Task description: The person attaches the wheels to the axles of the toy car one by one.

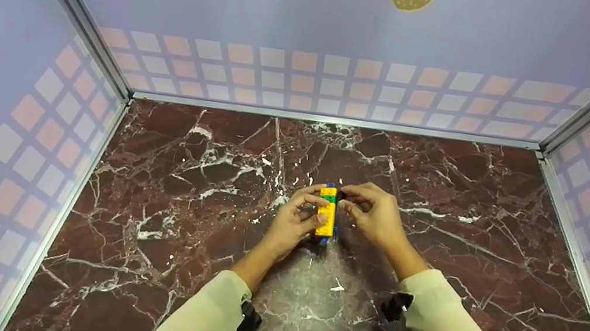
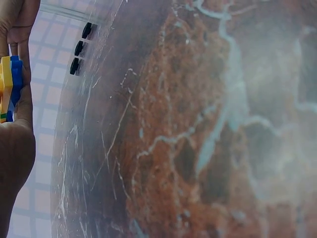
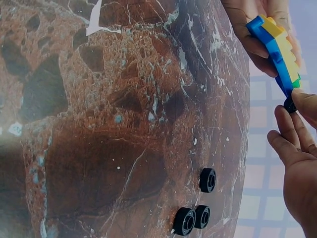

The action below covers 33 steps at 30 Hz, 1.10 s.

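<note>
My left hand (image 1: 292, 221) holds a toy block car body (image 1: 324, 228), with yellow bricks on top, a green strip near the far end and a blue base. In the right wrist view the blue base (image 3: 272, 47) faces the camera side, its yellow studs turned away. My right hand (image 1: 381, 218) pinches a small black wheel (image 3: 290, 104) between thumb and fingertips, right at the far end of the blue base. Below the hands, three black wheels (image 3: 208, 180) sit on the table, also visible as dark wheels (image 2: 79, 48) in the left wrist view.
The tabletop (image 1: 163, 287) is dark red marble pattern with white veins. Lilac panels with a pink and white check wall it in at the back (image 1: 331, 85), left and right. Both sleeves carry a black wrist device (image 1: 395, 307).
</note>
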{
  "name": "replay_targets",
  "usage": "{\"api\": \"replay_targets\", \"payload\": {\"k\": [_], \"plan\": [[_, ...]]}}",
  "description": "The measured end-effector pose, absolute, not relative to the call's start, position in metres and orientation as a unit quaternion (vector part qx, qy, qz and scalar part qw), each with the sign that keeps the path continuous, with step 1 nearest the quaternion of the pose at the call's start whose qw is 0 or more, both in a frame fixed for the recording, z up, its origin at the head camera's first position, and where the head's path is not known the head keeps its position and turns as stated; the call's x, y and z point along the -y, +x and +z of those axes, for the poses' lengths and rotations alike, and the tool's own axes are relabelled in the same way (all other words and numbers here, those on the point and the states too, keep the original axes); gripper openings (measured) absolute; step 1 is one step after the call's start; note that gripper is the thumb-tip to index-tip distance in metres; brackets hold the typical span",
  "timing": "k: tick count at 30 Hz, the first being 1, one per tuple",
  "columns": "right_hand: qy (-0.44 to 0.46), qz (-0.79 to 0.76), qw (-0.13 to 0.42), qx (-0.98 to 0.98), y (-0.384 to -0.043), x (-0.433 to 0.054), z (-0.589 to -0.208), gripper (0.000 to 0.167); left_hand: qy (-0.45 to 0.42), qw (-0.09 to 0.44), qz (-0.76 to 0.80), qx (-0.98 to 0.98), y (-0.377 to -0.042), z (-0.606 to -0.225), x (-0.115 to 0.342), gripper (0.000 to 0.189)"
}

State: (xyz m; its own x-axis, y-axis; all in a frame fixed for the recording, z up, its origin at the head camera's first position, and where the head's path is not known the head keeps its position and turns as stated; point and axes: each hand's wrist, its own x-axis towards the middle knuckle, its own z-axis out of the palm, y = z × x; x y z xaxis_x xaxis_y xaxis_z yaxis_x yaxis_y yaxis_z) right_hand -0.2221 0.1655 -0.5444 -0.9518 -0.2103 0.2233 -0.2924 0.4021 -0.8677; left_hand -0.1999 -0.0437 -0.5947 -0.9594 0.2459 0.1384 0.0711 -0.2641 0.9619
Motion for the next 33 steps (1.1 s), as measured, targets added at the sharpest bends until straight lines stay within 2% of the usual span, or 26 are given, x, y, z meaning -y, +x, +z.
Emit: {"api": "replay_targets", "payload": {"k": [19,27,33], "plan": [[0.161,0.511,0.044,0.843,-0.2212,-0.1668,-0.5458,0.026,0.147,0.05,0.781,-0.605,-0.1992,-0.5958,0.0446,0.039],[0.184,0.462,0.086,0.863,-0.2205,-0.1677,-0.5435,0.026,0.155,0.036,0.768,-0.62,-0.1999,-0.5924,0.0409,0.036],[0.188,0.452,0.081,0.868,-0.2211,-0.1691,-0.5429,0.026,0.149,0.038,0.764,-0.627,-0.2005,-0.593,0.0402,0.033]]}}
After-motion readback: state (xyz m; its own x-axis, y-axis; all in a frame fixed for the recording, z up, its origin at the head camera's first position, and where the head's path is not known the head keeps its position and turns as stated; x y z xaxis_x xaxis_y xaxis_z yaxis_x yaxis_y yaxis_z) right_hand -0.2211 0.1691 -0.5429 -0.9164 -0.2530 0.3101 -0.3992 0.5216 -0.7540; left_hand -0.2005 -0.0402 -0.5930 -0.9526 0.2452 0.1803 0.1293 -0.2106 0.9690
